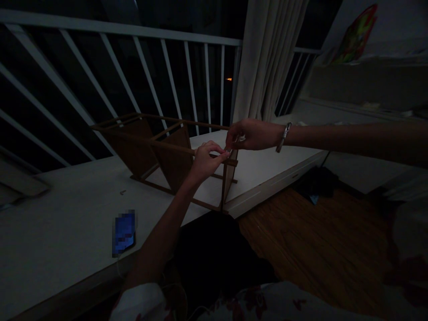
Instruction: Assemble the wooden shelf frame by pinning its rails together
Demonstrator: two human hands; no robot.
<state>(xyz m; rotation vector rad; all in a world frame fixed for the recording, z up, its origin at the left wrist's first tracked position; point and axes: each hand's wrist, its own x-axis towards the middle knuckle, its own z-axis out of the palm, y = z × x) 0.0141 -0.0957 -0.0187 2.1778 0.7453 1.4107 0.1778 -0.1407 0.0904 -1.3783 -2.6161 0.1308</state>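
White bench (262, 162), carrying one brown wooden rack (174, 156), its end corner directly at the fingertips. Right hand (252, 133): arm reaching in nearly level from the right, fingers curled downward above that corner. Left hand (205, 161): forearm slanting up from below, thumb and forefinger brought together over the rack's upper rail. Grip, both hands: fingertips bunched close; whether closed on a small piece, too dark to tell.
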